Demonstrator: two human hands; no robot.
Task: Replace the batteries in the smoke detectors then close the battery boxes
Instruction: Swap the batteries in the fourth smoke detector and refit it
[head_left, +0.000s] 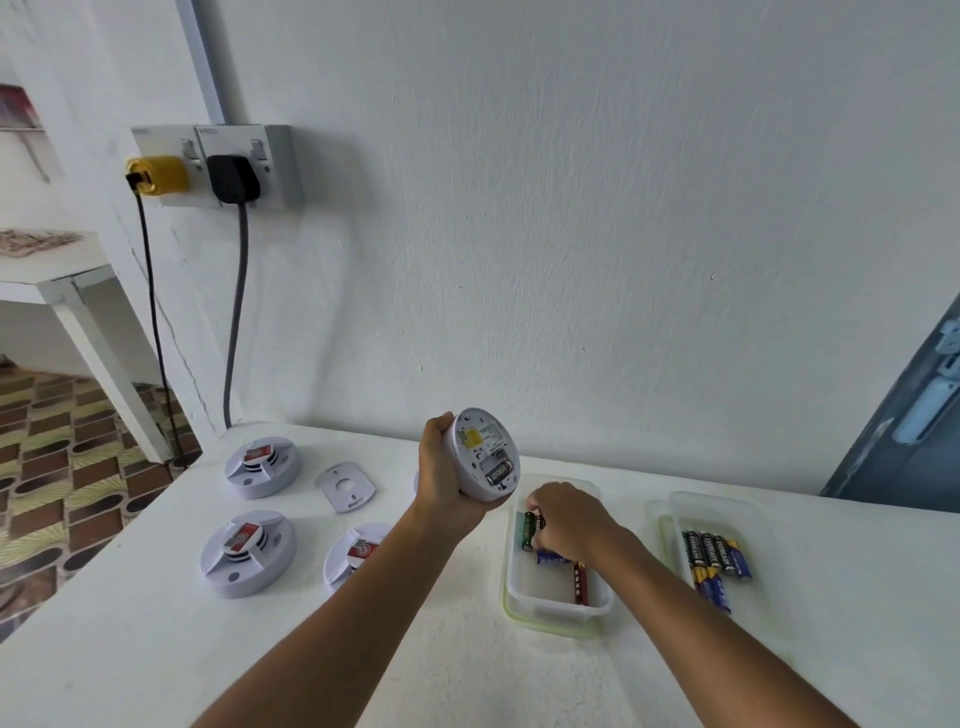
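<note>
Two bare forearms reach in from the bottom edge over a white table (156, 649).

Left hand (441, 467): fingers curled round the rim of a round white smoke detector (485, 452), held up above the table and tilted on edge, underside facing the camera. Battery box open; one black battery (500, 474) seated in the lower slot, the slot above it bare. Printed label and yellow patch on the upper part of the underside.

Right hand (566, 519): lowered into a clear plastic tub (556, 605) with a pale green rim, just right of the detector. Fingers bent down onto loose batteries; whether they pinch one cannot be told. In the tub: a green-and-black battery (528, 530) at the fingertips, a blue battery (550, 557) under the hand, a red battery (581, 584) toward the near wall.

Second clear tub (727, 506), further right: a row of black and blue batteries (717, 558) lying side by side.

Left part of the table: three more white smoke detectors (263, 466), (248, 552), (358, 553), each with a red label, the last partly hidden by the left forearm. One flat white cover plate (344, 487) lying between them.

Wall behind: double socket (270, 156) with a yellow plug (158, 175) and a black plug (232, 179), cables hanging down.
</note>
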